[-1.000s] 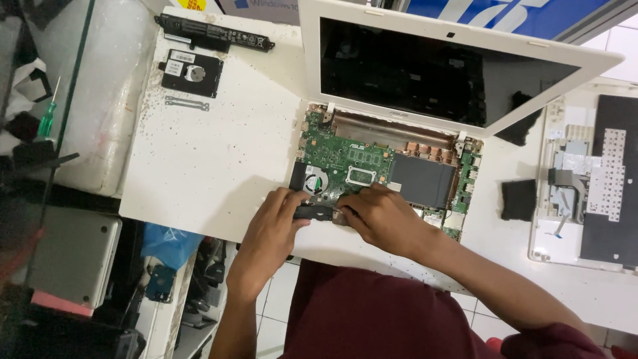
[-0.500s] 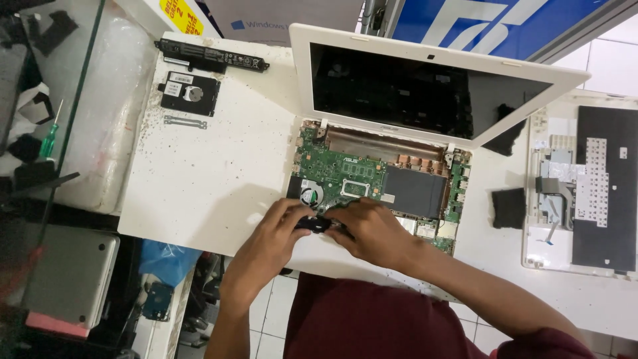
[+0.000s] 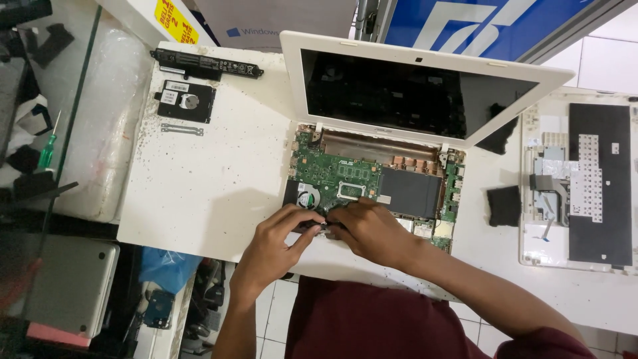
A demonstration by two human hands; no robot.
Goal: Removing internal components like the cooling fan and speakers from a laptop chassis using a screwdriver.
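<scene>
Both hands stay on the opened laptop [image 3: 372, 179], view shifted slightly.
Left hand [image 3: 276, 242] and right hand [image 3: 372, 229] pinch a small black part [image 3: 318, 227]; hard drive [image 3: 186, 102], battery [image 3: 206, 64], yellow label [image 3: 174, 20] lie across the counter [image 3: 199, 179].

Bare forearms, no rings or watch visible, dark maroon clothing [image 3: 372, 326]

Bare tabletop [image 3: 212, 186] left; raised screen [image 3: 412, 100] behind
</scene>
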